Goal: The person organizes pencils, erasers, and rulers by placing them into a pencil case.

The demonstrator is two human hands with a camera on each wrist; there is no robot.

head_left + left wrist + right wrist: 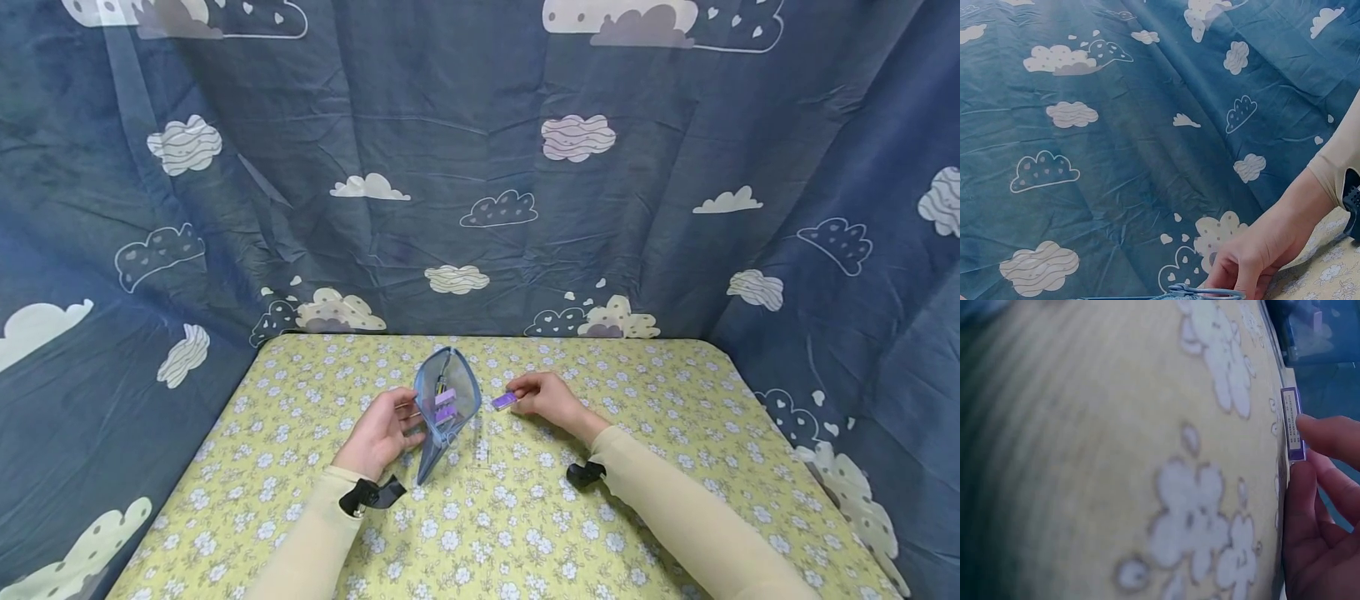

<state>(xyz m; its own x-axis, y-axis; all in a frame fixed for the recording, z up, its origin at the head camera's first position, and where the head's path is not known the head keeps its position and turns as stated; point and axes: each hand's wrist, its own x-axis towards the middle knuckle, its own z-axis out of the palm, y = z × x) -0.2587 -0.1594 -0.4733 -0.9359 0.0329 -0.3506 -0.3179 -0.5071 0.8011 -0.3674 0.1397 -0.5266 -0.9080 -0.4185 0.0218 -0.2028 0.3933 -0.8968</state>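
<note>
A see-through zip pouch (424, 446) with blue edging stands with its mouth spread. My left hand (377, 437) grips its left side, the thumb low and the fingers near the rim. Inside lie purple blocks (446, 406) and a thin dark-and-yellow item (441, 383), too small to identify. To the right of the pouch, my right hand (551, 402) pinches a small purple-and-white block with printed text, probably an eraser (1293, 425), between thumb and fingers. In the left wrist view only the pouch's blue zip edge (1210, 291) shows, in front of the right hand; the left hand is mostly out of frame.
A clear, ruler-like strip (482, 450) lies on the table just right of the pouch. The yellow flowered cloth (637, 517) covers the tabletop. Dark blue cloud-print curtains (465, 242) hang behind and on both sides. Each wrist wears a black strap (362, 497).
</note>
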